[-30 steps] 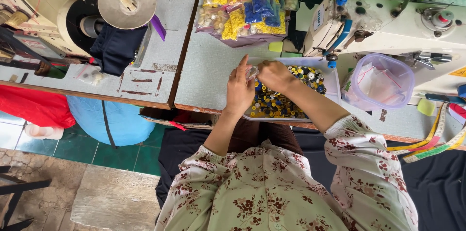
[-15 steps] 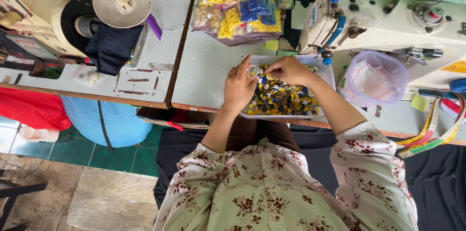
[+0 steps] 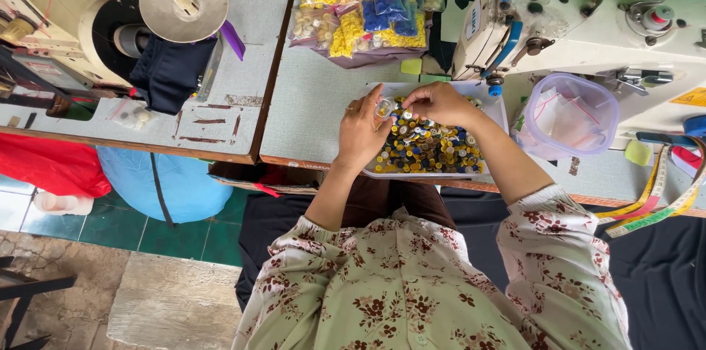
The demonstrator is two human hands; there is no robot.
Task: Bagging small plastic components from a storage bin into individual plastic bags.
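A shallow white tray heaped with blue, yellow, white and dark buttons lies on the grey table. My left hand is raised over the tray's left end and holds a small clear bag between thumb and fingers. From the right, my right hand meets it, fingertips pinched together at the bag's edge. Whether a button sits in that pinch is too small to tell.
Several clear packets of sorted buttons lie behind the tray. A white sewing machine and a clear plastic tub stand to the right, with measuring tapes at the table edge. Another machine with a metal disc stands on the left.
My right hand has come off the button heap and moved left to the small bag in my left hand. The left hand has stayed over the tray's left end.
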